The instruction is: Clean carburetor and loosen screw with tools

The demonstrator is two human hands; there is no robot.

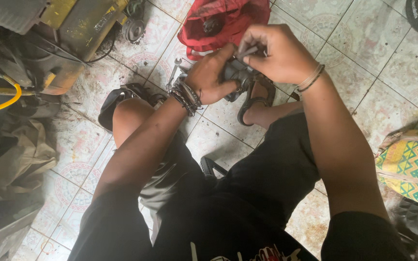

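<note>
My left hand [212,75] grips a dark grey metal part [238,73] from the left and holds it above my feet. My right hand [276,53] comes in from the right and pinches a thin metal rod [247,50] at the top of that part. Both wrists wear bracelets. Most of the part is hidden by my fingers. Under the hands, my sandalled right foot [257,99] rests on the tiled floor [364,43].
A red cloth bag [221,19] lies just beyond the hands. A wrench [173,72] lies on the tiles by my left knee. A yellow-and-grey machine [68,34] with a yellow hose stands at the left. A green-and-yellow patterned bag [412,166] sits at the right.
</note>
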